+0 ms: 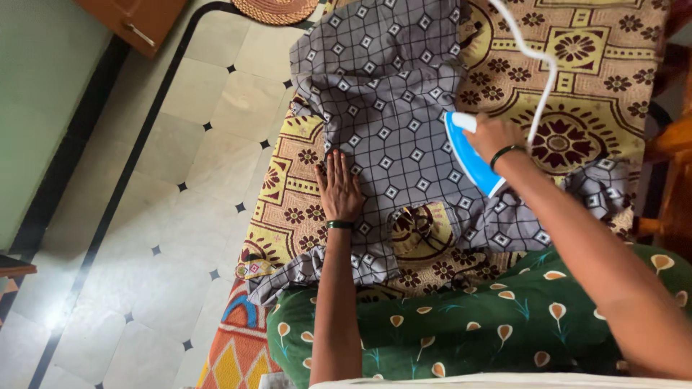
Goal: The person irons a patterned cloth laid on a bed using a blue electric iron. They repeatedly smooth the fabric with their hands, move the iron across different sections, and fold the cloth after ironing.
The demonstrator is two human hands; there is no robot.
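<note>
A grey garment (389, 108) with a diamond and square print lies spread over a yellow and brown patterned cloth (577, 79). My left hand (339, 189) rests flat on the garment's left edge, fingers together, palm down. My right hand (494, 137) grips the handle of a blue and white electric iron (468, 155), which sits on the garment's right part. The iron's white cord (542, 65) loops up and away toward the top of the view. A dark bangle is on each wrist.
My green floral-print clothing (468, 324) fills the bottom. A tiled floor (187, 180) with small dark diamonds lies to the left, with a woven round mat (277, 9) at top, a brown cabinet (133, 20), and wooden furniture (670, 144) at right.
</note>
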